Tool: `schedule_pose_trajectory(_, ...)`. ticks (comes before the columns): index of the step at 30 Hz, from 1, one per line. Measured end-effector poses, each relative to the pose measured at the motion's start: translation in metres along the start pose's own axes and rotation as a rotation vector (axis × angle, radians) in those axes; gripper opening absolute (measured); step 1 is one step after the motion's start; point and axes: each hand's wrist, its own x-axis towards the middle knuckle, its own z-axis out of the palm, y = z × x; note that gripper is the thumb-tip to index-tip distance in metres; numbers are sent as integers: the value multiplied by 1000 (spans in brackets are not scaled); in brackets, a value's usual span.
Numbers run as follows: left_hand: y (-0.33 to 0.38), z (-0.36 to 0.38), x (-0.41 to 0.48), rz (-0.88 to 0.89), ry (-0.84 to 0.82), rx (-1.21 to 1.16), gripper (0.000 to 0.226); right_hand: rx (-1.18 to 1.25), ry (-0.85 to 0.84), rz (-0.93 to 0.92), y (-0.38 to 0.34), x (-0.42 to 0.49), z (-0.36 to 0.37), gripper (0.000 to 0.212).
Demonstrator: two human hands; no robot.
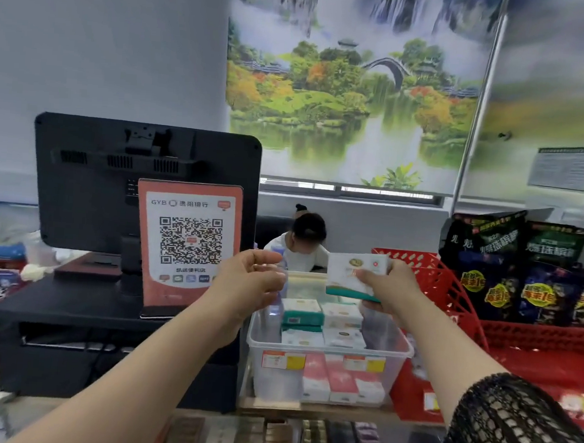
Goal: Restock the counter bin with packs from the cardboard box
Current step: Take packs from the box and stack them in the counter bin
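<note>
Above the bin (273, 380), the right hand (388, 288) reaches forward on a nearly straight arm, fingers and thumb pinching a flat, boxy white pack (353, 273) with a green edge. Left of it, the left hand (249, 282) hovers at the same height, fingers loosely curled, holding nothing. Below both, the clear plastic bin holds stacked white-and-green packs (302, 313); pink packs (340, 382) show through its front wall. Right of it sits a red mesh basket (452, 297).
</note>
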Motion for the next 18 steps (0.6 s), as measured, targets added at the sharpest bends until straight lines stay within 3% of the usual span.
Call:
schedule_pose_trajectory(3,-3,4,12,21,24,6,30,-35,31,52,24,35,8,32)
schedule_pose_trajectory(11,-5,20,52,54,95,8,28,28,2,278,69,123,40,18)
schedule_pose_trajectory(14,-8,28,64,55,97,16,28,61,32,377,86,153,54,41)
schedule_pose_trajectory(18,-14,35,72,52,88,14,28,-105,112,310,106,183,65,43)
